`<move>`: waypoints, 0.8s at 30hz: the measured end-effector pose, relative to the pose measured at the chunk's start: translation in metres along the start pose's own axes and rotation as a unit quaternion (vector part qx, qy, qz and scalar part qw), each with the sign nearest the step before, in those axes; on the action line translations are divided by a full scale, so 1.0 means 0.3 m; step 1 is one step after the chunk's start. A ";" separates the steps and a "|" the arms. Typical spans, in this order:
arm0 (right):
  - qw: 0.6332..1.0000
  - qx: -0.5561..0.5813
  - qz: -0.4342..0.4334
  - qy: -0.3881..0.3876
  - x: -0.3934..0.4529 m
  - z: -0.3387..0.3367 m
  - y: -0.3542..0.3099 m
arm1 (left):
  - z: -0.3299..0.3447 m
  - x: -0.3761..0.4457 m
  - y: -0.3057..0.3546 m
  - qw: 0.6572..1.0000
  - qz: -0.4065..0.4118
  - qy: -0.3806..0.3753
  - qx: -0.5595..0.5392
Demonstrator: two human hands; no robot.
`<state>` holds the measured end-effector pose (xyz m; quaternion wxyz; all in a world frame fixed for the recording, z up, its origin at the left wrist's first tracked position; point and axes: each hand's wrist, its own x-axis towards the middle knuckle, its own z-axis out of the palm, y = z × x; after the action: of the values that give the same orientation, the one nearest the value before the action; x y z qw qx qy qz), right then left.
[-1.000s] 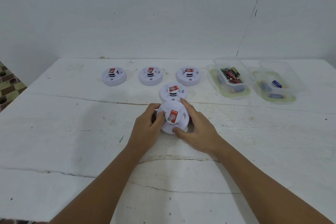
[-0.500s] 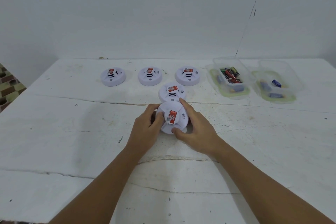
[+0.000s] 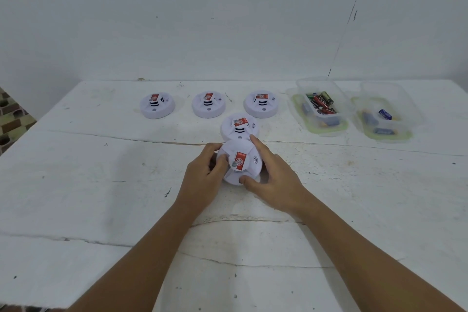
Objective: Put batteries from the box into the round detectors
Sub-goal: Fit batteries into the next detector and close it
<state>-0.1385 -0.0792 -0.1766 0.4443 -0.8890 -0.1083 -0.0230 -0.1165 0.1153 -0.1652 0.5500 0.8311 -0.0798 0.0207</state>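
Both hands on one round white detector (image 3: 240, 164) at frame centre. Left hand (image 3: 202, 182) grips its left edge, thumb pressed on the top face, fingers curled round the rim. Right hand (image 3: 273, 182) cups the right side, index finger stretched along the far edge, thumb against the near edge. So both hands closed on the held detector; it looks tilted toward the camera, red label up, whether its base touches the table can't be told.

Detectors total: 5. One in hand. One more, the fourth detector (image 3: 239, 128), just behind the held one, touching or nearly touching it in the picture, flat on the table. Three in a row further back, upper centre: left row detector (image 3: 157, 105), middle row detector (image 3: 208, 104), right row detector (image 3: 261, 104), apart from each other, evenly spaced. All white, each with a red sticker on the raised centre.

Boxes: 2, clear plastic, upper right of frame, side by side, each sitting on a green-rimmed lid. Near box (image 3: 321, 106) holds a heap of batteries (image 3: 320, 104), red, green, black, count unclear. Far-right box (image 3: 387, 111) shows one blue battery (image 3: 385, 114) clearly; darker shapes under it too blurred to count.

White table (image 3: 101, 185) cracked and scuffed, white wall (image 3: 177, 20) behind. Patterned tile strip (image 3: 12, 119) at left edge of frame.
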 end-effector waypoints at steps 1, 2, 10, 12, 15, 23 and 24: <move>1.000 0.001 0.000 -0.001 0.001 0.001 0.000 | 0.000 0.000 0.001 1.000 0.001 0.000 0.000; 1.000 0.002 -0.001 -0.001 0.002 0.002 0.001 | 0.000 0.001 0.003 1.000 0.002 0.000 0.001; 1.000 0.008 -0.001 0.008 -0.001 -0.002 0.001 | 0.001 0.006 -0.002 1.000 0.005 -0.002 0.004; 1.000 0.001 -0.005 0.007 -0.002 -0.001 0.002 | 0.002 0.005 -0.004 1.000 0.006 -0.004 0.006; 1.000 -0.011 -0.009 0.005 -0.003 0.003 0.002 | 0.000 0.004 -0.006 1.000 0.004 -0.004 0.008; 1.000 -0.019 0.001 0.007 -0.004 0.008 0.003 | 0.000 0.005 -0.005 1.000 0.004 -0.006 0.010; 1.000 -0.020 0.002 0.007 -0.003 0.007 0.004 | 0.001 0.004 -0.005 1.000 0.003 -0.004 0.009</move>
<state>-0.1393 -0.0784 -0.1791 0.4271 -0.8978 -0.1032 -0.0307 -0.1152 0.1156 -0.1667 0.5424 0.8356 -0.0846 0.0197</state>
